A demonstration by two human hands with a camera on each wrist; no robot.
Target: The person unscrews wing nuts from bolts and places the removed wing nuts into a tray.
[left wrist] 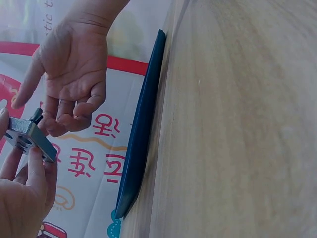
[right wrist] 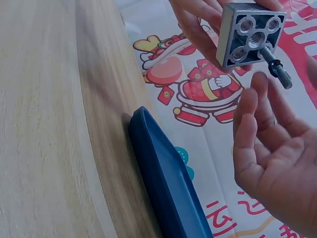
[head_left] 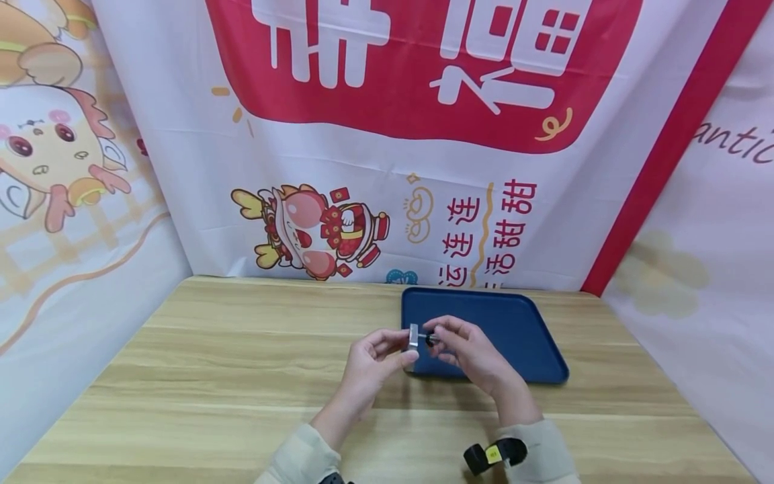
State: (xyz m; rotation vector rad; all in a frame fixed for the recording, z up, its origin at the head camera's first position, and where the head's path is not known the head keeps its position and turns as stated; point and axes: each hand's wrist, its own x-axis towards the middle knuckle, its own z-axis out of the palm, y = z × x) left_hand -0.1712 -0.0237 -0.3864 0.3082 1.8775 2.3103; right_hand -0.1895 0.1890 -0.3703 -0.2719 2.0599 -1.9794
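Observation:
My left hand point(head_left: 376, 363) grips a square metal block point(right wrist: 251, 35) by its edges above the tray, between thumb and fingers. The block has round holes at its corners and a threaded one in the middle. A threaded bolt point(right wrist: 277, 72) with a black ring round it sticks out from a corner hole. My right hand point(right wrist: 277, 148) is beside the bolt, fingers loosely bent and thumb spread away. In the right wrist view a gap shows between these fingers and the bolt. How deep the bolt sits in the block is hidden.
Below the hands lies a blue tray point(head_left: 508, 336) with a raised rim, toward the back right of the wooden table point(head_left: 242, 376). A printed cloth point(head_left: 199, 202) hangs behind the table's back edge, with more cloth at both sides.

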